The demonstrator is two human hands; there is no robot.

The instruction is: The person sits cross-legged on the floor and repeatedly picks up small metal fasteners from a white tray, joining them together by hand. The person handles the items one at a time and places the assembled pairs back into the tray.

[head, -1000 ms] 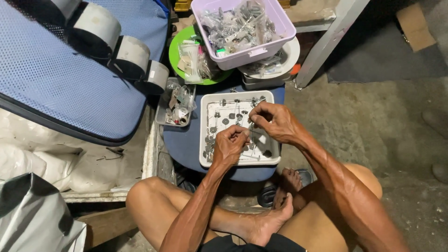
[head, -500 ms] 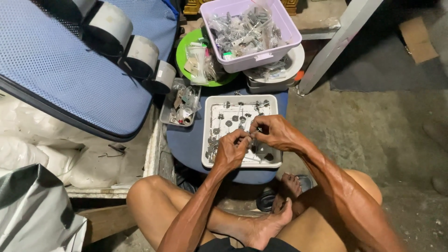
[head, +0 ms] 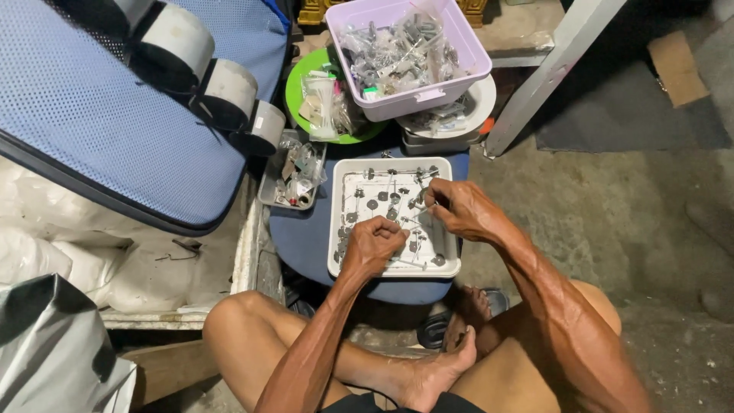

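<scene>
1. Left hand [head: 373,243]: I see it curled over the white rectangular tray [head: 451,268], fingers bent inward and pinched on a thin metal piece; the piece itself is too small for me to tell more.
2. Right hand [head: 459,206]: held over the tray's right half, fingertips drawn together on a small metal part near the tray's middle. The two hands are near each other but apart.
3. Small metal parts [head: 375,200]: round-headed pins or tacks, scattered across the tray floor, most of them in the upper and left portions; a few lie at the lower right corner.
4. The tray rests on a dark blue round seat [head: 302,237], directly in front of my crossed bare legs.
5. Grey shallow tray [head: 269,195]: just left of the white tray, holding mixed small items.
6. Lilac plastic tub [head: 417,99]: beyond the white tray, filled with clear bags of metal hardware, sitting on a white bowl [head: 483,95].
7. Green plate [head: 297,84]: left of the tub, carrying clear packets.
8. Blue mesh panel [head: 84,122]: upper left, with three grey-and-black cylinders [head: 222,92] lying along its edge.
</scene>
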